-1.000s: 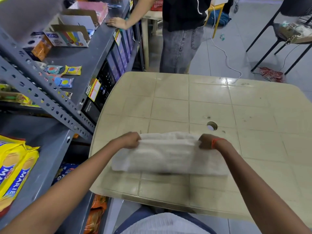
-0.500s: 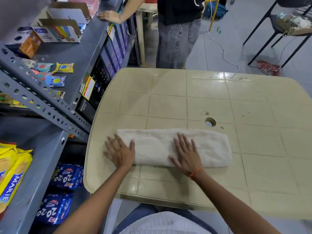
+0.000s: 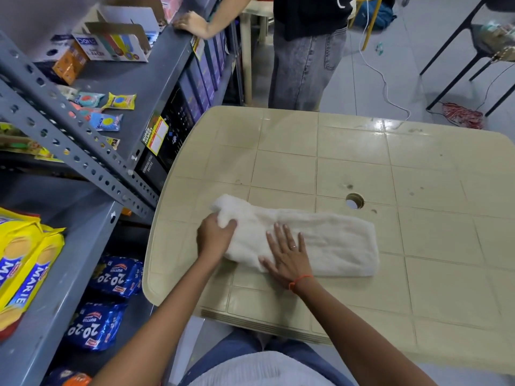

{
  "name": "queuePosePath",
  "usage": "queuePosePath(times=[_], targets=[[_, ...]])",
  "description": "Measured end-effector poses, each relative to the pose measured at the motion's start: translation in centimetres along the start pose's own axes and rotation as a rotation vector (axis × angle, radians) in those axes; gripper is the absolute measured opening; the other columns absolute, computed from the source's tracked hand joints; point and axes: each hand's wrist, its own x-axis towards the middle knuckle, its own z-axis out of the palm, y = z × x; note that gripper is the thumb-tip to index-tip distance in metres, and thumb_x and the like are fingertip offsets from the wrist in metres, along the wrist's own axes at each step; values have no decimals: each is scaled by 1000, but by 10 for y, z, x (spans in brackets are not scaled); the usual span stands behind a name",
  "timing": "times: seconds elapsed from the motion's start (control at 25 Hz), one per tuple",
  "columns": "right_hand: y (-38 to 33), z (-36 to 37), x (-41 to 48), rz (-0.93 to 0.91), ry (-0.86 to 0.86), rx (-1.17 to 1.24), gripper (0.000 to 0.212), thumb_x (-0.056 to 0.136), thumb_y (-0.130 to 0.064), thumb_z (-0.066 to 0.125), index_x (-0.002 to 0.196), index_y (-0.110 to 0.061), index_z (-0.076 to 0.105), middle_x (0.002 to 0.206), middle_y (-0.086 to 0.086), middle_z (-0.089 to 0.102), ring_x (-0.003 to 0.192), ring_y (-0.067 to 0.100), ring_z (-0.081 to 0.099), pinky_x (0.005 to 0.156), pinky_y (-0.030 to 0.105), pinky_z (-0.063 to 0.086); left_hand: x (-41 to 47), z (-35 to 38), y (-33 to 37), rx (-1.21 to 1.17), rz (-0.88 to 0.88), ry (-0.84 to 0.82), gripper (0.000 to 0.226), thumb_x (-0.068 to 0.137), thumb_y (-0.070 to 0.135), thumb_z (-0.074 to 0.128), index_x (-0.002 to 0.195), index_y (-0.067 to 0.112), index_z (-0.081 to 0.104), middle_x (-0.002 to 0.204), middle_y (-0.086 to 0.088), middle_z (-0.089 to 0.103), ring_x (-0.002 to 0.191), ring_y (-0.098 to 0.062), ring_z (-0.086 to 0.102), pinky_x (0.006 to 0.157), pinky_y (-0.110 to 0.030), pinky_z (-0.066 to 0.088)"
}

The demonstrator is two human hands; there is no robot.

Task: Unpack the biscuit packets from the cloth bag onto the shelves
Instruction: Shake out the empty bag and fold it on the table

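Head view: the cloth bag [image 3: 320,240] is lying folded flat on the table [image 3: 418,168], long axis running L-to-R across the person's front, left end nearest the shelves [image 3: 83,224]. The left hand [image 3: 214,235] is gripping that end, fingers curled round bunched fabric. The right hand [image 3: 287,253] is pressing flat w/ fingers spread just beside it, so both are working the left half and the right end is lying free. The biscuit packets [image 3: 25,260] are sitting on the shelves. Bag is looking empty, tho the fold is hiding its inside. Next fold is prob. going left-over-right, the left hand being nearer.
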Motion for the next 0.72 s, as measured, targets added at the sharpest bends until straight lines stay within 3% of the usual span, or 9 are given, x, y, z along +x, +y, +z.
queuePosePath(times=[0.08,0.12,0.2,0.24,0.32,0.48,0.56,0.64,0.72], targets=[[-18,-3,-2,-118,-20,50,68,94,-55,20,152,-22,6,161,1,-7,150,24,-8,118,51,-11,-27,17,27,-24,126,-48,18,82,32,63,92,17,59,87,-4,62,80,-25,58,60,-23,38],[-24,-7,-6,-176,2,97,65,95,-49,25,152,-19,15,161,6,8,150,26,3,119,51,-7,-39,30,39,-31,164,-82,15,81,31,63,90,20,57,84,0,59,77,-22,55,57,-21,36],[-19,-14,-23,-210,221,215,54,91,-36,39,140,-13,41,140,16,53,135,31,44,117,49,25,-58,62,58,-22,218,-164,20,83,28,61,97,14,58,89,-2,62,82,-22,58,61,-23,40],[-8,-16,-32,-168,386,293,48,87,-30,43,129,-9,50,123,19,65,119,32,57,104,46,44,-65,78,64,-4,233,-200,27,85,27,59,104,9,57,97,-9,66,89,-25,62,68,-26,45],[28,-13,-53,46,596,426,34,85,-17,50,113,0,59,110,24,66,101,39,60,85,44,52,-74,109,74,40,234,-270,37,87,27,55,117,4,51,110,-19,66,101,-33,63,78,-32,47],[99,-17,-73,620,661,642,23,92,-14,46,102,-1,61,108,22,56,105,37,48,93,34,34,-86,160,90,98,219,-405,50,91,27,50,133,6,36,121,-19,61,107,-37,60,76,-32,44],[118,-30,-69,721,669,881,28,95,-31,41,98,-9,57,103,16,53,100,27,46,88,32,33,-90,179,92,135,240,-551,43,93,25,49,129,4,39,120,-19,60,109,-36,59,78,-33,45],[128,-38,-62,735,533,1128,38,92,-51,35,95,-19,53,96,4,54,91,20,48,79,28,36,-95,185,85,130,302,-665,31,93,19,44,120,4,47,113,-16,61,107,-34,59,74,-31,42],[130,-43,-55,758,401,1211,45,84,-64,44,82,-20,55,77,-6,55,75,16,50,63,24,36,-95,180,68,152,470,-541,33,92,16,43,123,10,53,116,-9,62,111,-29,58,83,-32,45]])
